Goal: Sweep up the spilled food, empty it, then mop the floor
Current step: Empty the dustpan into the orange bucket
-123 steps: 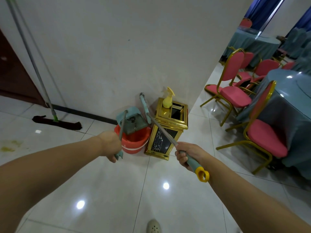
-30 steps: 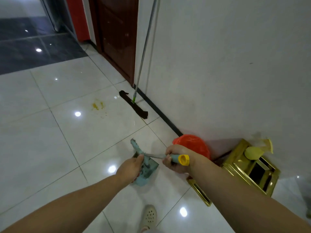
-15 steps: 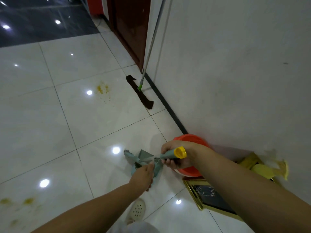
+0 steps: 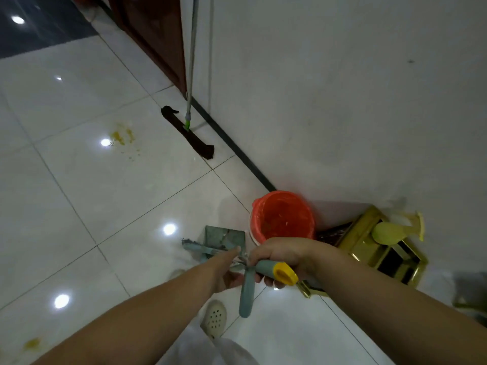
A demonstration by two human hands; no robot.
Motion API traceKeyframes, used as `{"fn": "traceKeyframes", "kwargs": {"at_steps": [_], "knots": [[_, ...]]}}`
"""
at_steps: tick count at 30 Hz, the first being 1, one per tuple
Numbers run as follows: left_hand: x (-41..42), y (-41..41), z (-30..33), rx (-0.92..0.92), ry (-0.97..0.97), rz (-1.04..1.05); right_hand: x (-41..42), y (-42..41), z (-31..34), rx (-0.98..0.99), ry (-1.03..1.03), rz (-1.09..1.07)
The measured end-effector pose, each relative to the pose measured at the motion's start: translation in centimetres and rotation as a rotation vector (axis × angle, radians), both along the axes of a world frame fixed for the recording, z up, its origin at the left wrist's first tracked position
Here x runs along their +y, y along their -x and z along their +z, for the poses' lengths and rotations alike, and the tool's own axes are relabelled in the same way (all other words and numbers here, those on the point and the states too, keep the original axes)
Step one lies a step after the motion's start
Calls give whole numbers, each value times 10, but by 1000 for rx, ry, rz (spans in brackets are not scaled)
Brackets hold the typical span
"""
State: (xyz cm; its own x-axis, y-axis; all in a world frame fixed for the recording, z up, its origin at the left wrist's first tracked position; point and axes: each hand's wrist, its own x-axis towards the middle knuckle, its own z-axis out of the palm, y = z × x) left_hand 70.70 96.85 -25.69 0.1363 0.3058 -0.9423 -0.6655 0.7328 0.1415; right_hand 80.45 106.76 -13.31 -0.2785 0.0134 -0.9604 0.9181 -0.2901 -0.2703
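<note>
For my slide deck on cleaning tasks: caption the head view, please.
Both hands hold broom and dustpan handles beside the orange bucket; yellow spill unswept.

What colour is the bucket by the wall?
The bucket is orange-red, seen clearly in the head view.

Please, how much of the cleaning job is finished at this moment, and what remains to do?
Nothing looks finished. Yellow food spills still lie on the white floor. In hand: the right hand grips the broom handle, the left hand holds the dustpan handle. Left: sweeping, emptying into the orange bin, then mopping; the mop leans untouched against the wall.
</note>
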Motion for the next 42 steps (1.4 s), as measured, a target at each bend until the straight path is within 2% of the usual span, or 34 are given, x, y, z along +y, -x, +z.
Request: {"fn": "traceKeyframes", "kwargs": {"at_steps": [5,9,14,26,42], "knots": [[19,-10,-15,-83,95,-124,6,-19,-6,11,36,-167],[27,-20,-26,-134,130,-8,22,-26,-4,28,70,-272],[33,-15,-36,-215,121,74,33,-17,-6,14,81,-289],[42,-15,-49,-236,184,133,33,-20,-3,-50,45,-188],[46,-19,-51,-188,162,-1,28,-21,-1,-78,90,-278]]}}
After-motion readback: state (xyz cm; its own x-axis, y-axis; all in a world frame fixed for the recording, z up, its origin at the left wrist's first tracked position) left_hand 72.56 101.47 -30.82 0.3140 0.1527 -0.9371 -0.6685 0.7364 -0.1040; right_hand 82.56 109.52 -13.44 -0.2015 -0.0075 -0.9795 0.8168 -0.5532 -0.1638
